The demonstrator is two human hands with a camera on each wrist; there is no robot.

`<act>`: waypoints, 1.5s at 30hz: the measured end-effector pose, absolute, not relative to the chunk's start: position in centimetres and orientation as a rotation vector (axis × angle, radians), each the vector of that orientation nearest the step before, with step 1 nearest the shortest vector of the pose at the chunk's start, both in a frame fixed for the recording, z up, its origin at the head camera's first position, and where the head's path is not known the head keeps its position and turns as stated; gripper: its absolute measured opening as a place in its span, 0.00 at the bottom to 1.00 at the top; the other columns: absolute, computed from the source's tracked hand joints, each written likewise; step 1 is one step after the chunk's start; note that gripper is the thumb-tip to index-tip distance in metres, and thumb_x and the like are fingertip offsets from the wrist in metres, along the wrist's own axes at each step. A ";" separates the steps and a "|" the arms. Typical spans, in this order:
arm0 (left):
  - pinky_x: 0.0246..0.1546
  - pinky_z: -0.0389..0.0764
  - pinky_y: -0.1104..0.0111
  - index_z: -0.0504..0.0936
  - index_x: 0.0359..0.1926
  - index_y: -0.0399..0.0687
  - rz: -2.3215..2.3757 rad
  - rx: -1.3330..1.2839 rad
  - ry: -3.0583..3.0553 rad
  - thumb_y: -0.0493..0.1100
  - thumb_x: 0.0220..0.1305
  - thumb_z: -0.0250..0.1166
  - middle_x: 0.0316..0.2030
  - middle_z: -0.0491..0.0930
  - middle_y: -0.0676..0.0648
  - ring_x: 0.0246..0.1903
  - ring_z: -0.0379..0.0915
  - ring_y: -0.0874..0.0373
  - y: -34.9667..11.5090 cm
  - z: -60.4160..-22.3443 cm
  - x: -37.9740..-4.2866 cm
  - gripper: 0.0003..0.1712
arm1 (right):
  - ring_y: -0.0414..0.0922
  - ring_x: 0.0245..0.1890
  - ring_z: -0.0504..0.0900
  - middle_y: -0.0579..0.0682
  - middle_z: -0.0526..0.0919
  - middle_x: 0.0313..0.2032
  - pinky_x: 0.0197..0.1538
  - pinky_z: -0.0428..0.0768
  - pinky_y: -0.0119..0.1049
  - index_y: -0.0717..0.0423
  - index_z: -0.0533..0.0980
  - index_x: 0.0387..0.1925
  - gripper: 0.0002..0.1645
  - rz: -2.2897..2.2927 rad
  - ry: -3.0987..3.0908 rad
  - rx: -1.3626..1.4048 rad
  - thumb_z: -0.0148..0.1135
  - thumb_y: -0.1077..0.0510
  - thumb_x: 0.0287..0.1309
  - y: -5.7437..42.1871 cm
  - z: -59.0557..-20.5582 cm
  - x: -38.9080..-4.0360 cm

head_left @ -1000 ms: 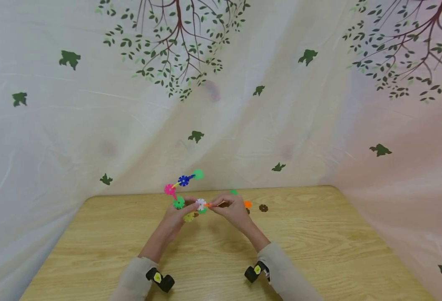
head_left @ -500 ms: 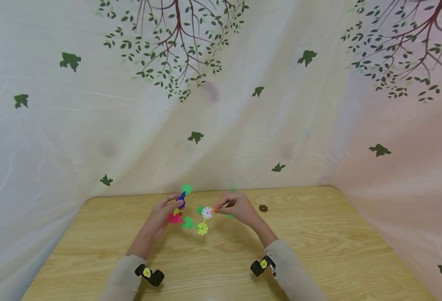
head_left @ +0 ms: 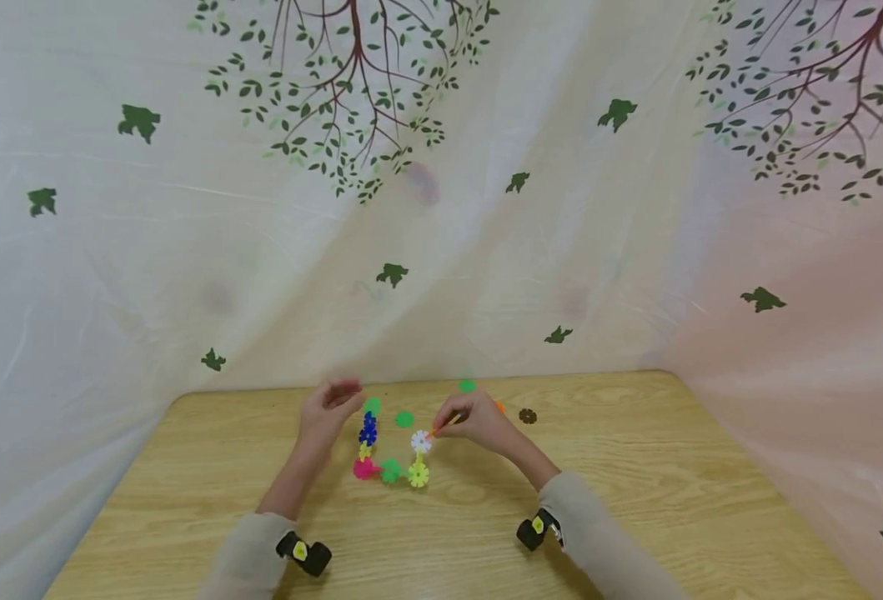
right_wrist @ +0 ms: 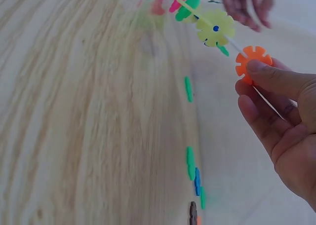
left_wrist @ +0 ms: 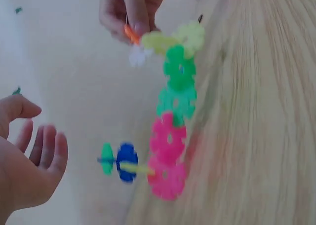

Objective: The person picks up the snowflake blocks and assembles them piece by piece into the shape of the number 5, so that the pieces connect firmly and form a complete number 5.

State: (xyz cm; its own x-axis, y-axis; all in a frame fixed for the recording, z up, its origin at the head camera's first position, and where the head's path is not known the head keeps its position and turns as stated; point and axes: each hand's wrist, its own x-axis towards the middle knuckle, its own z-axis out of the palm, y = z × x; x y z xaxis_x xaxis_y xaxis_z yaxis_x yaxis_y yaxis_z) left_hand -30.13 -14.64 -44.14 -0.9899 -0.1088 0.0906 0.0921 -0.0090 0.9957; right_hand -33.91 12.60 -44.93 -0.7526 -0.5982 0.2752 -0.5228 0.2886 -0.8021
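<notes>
My right hand pinches an orange notched disc between thumb and fingers. That disc is slotted into a white disc, the end of a chain of interlocking plastic snowflake discs. From there the chain runs through a yellow disc, green discs and pink discs. It then turns up through blue discs to a green end disc. In the left wrist view the chain hangs from the right hand. Just left of its green end, my left hand is empty, fingers loosely bent.
Loose discs lie on the wooden table: a green disc between the hands, another green disc at the back, and a brown disc at right. A blue disc lies among them. A printed curtain hangs behind the table.
The left hand has let go of the chain and drawn slightly away. The chain has swung round into a U shape nearer the person; the right hand keeps its pinch on the orange disc.
</notes>
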 end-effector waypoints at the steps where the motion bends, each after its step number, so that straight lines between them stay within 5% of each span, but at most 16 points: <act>1: 0.48 0.83 0.75 0.77 0.57 0.32 -2.142 -0.043 -2.116 0.31 0.67 0.66 0.46 0.82 0.45 0.44 0.80 0.65 -14.1 -44.0 -30.1 0.19 | 0.38 0.35 0.84 0.53 0.89 0.35 0.36 0.85 0.32 0.59 0.87 0.32 0.02 -1.471 2.458 -1.079 0.74 0.64 0.56 12.6 -44.9 -33.9; 10: 0.59 0.81 0.55 0.77 0.61 0.34 -2.161 -0.511 -2.479 0.43 0.70 0.67 0.59 0.78 0.31 0.49 0.80 0.59 -10.8 -46.1 -31.2 0.25 | 0.35 0.36 0.83 0.52 0.89 0.35 0.39 0.83 0.30 0.57 0.87 0.32 0.02 -1.410 2.531 -1.104 0.75 0.63 0.55 12.9 -45.0 -34.3; 21: 0.49 0.86 0.58 0.83 0.51 0.34 -2.265 -0.506 -2.551 0.43 0.67 0.69 0.42 0.86 0.49 0.42 0.83 0.57 -10.2 -47.2 -30.9 0.18 | 0.33 0.36 0.81 0.53 0.89 0.35 0.38 0.81 0.29 0.59 0.87 0.31 0.02 -1.412 2.556 -1.106 0.75 0.64 0.55 13.1 -45.0 -34.2; 33: 0.41 0.86 0.66 0.85 0.51 0.33 -2.207 -0.357 -2.514 0.38 0.64 0.72 0.42 0.88 0.44 0.37 0.82 0.61 -9.8 -46.7 -30.6 0.16 | 0.36 0.37 0.83 0.52 0.89 0.37 0.39 0.81 0.28 0.55 0.87 0.34 0.03 -1.297 2.588 -1.153 0.73 0.65 0.57 12.5 -43.6 -34.3; 45: 0.47 0.86 0.59 0.85 0.51 0.32 -2.161 -0.371 -2.512 0.37 0.66 0.69 0.41 0.87 0.43 0.38 0.81 0.59 -9.9 -46.3 -30.4 0.15 | 0.42 0.39 0.86 0.56 0.89 0.38 0.42 0.84 0.30 0.64 0.85 0.40 0.07 -1.185 2.621 -1.054 0.71 0.65 0.60 14.5 -42.9 -35.8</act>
